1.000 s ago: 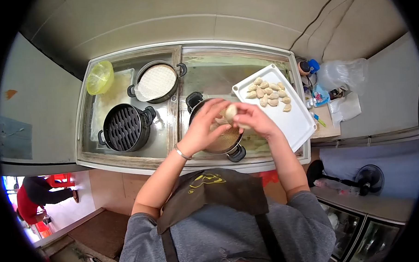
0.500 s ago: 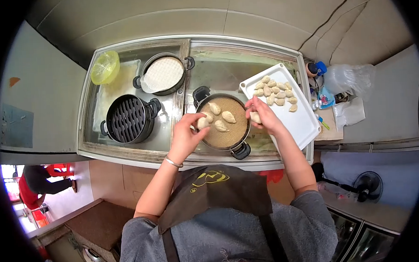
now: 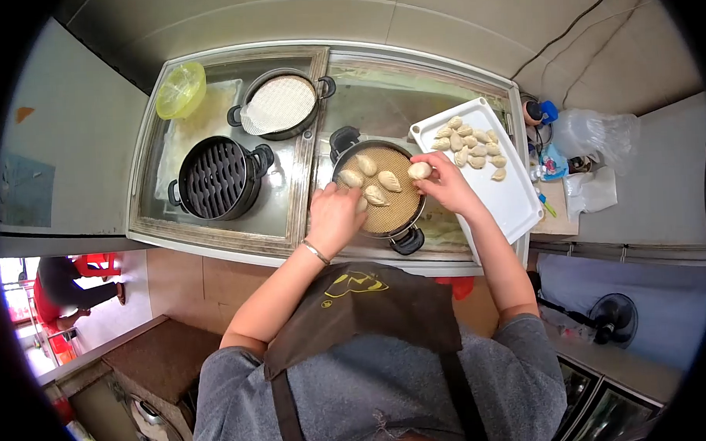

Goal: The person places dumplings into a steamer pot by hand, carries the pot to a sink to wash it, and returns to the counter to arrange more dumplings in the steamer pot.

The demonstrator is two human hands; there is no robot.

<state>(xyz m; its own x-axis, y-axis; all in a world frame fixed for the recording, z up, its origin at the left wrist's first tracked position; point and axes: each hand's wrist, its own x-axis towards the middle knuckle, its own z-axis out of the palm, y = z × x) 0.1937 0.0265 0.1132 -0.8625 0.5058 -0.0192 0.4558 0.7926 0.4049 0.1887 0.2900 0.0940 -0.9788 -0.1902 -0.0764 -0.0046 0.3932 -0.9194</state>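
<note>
Right hand (image 3: 450, 189) pinches a pale dumpling (image 3: 419, 171), thumb and fingers closed round it, at the lined pan's (image 3: 389, 219) 2 o'clock edge. Long axis roughly 9-to-3; tip unclear. Probably light, soft, easily dented: best held gently by its plump sides. Left hand (image 3: 336, 216), 8 o'clock, curls over another dumpling (image 3: 361, 205), mostly hidden; grip uncertain.

A dark brown bib apron (image 3: 395, 320) with a yellow emblem (image 3: 357, 283) towards its far edge and dark straps (image 3: 290, 413) nearer, over a heathered grey short-sleeved T-shirt (image 3: 359, 399); silvery bangle (image 3: 317, 251) round the left wrist (image 3: 327, 241).
</note>
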